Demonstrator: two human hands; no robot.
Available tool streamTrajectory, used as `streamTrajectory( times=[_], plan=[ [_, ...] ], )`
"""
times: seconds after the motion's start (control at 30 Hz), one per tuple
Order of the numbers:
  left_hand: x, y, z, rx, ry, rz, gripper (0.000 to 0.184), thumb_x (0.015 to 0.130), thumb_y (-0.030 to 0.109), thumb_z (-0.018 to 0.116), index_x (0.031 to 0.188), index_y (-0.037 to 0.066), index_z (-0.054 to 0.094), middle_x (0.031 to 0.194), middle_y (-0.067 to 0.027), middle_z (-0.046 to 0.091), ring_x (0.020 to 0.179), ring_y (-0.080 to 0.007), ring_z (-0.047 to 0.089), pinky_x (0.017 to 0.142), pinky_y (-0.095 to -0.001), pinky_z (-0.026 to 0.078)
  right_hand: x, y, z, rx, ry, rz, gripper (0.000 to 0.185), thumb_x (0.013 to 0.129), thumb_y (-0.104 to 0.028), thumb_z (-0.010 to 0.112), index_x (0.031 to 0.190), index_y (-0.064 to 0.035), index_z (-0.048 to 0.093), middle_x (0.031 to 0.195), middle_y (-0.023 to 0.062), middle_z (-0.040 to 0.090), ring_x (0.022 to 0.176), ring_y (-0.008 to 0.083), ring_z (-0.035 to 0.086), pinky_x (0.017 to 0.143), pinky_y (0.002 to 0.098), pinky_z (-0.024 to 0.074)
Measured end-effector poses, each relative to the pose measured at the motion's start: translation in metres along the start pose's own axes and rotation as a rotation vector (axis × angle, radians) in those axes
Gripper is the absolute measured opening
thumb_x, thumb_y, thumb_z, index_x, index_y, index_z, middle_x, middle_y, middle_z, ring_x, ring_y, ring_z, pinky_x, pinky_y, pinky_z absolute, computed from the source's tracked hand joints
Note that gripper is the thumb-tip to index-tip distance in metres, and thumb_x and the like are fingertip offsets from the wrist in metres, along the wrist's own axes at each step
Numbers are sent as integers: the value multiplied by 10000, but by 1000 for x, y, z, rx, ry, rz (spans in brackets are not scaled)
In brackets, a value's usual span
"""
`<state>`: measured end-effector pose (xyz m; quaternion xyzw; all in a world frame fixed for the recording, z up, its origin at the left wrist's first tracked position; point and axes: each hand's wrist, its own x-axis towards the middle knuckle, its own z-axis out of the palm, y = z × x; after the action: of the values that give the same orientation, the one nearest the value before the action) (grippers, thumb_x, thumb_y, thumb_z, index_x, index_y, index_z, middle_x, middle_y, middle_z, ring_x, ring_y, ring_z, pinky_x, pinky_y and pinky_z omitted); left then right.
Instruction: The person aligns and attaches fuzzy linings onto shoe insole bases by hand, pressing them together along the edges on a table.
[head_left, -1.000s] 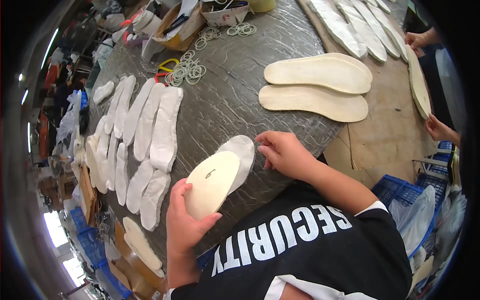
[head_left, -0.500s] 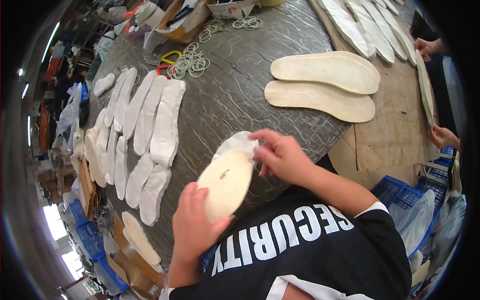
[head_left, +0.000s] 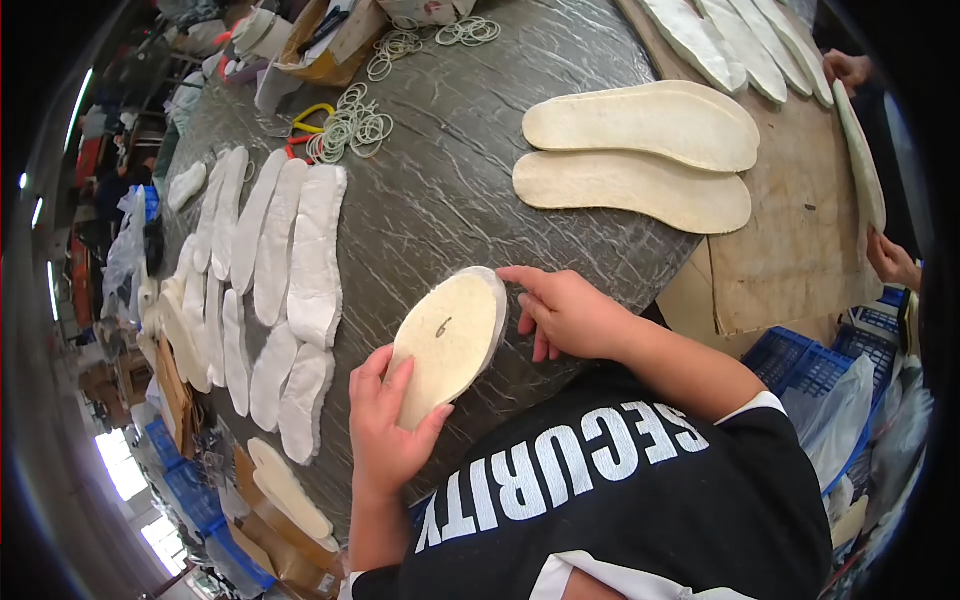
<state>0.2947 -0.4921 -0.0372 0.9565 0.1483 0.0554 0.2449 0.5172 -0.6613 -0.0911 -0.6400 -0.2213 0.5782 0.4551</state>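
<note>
My left hand (head_left: 392,430) grips the lower end of a cream insole (head_left: 447,335) marked with a dark number. Beneath it lies a white fluffy insole (head_left: 497,316), its rim showing along the top and right edge. My right hand (head_left: 572,312) has its index finger extended to the upper tip of these two layers, and the other fingers are curled loosely. Beyond my hands, two stacks of cream insoles (head_left: 640,125) lie on the dark table (head_left: 430,180). Rows of white insoles (head_left: 316,255) lie to the left.
Green rubber bands (head_left: 350,130) and yellow-and-red scissors (head_left: 310,118) lie near a cardboard box (head_left: 335,50). At the right, a co-worker's hands (head_left: 893,262) hold a long insole (head_left: 860,165) beside a brown board (head_left: 775,230). Blue crates (head_left: 785,360) stand below.
The cream insole now covers most of the white one, their tips nearly lined up. My right index finger has extended along the tip. The view has shifted slightly.
</note>
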Motion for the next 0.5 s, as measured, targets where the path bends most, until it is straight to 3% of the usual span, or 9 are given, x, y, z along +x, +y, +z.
streamTrajectory(
  times=[0.5],
  plan=[
    [7,-6,13,12,-8,6,620,707,298,846,1189,-39,647,1313,-217,560,1113,-390,548,957,-466,466,3,3,-5,43,-46,-13,479,1029,-79,385,1505,-31,372,899,145,671,628,177,686,559,297,557]
  ],
)
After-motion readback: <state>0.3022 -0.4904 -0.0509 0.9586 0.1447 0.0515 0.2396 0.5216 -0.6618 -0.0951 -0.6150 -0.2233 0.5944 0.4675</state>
